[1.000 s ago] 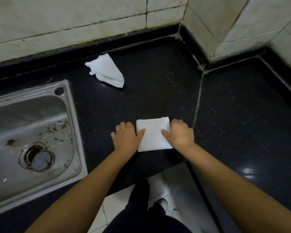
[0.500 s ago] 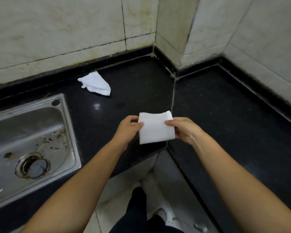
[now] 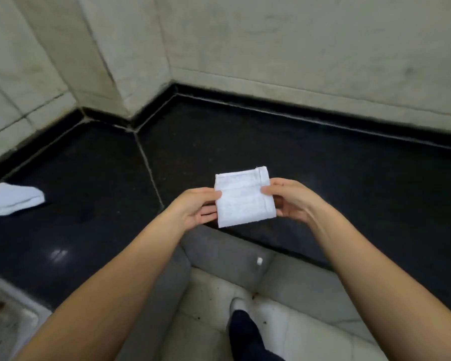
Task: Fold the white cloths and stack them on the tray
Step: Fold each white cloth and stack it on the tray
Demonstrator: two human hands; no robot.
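The black polished stone bench [image 3: 323, 162] has swung leftward in view: a second ago the steel sink [image 3: 8, 327] filled the left side, now only its corner shows. The crumpled white cloth [image 3: 12, 199] lies untouched at the left edge. The folded white square cloth [image 3: 244, 198], pressed flat on the bench a second ago, is now lifted clear, pinched by the left hand [image 3: 198, 208] and right hand [image 3: 288, 200] at opposite edges. Folding looks finished; no tray is in view.
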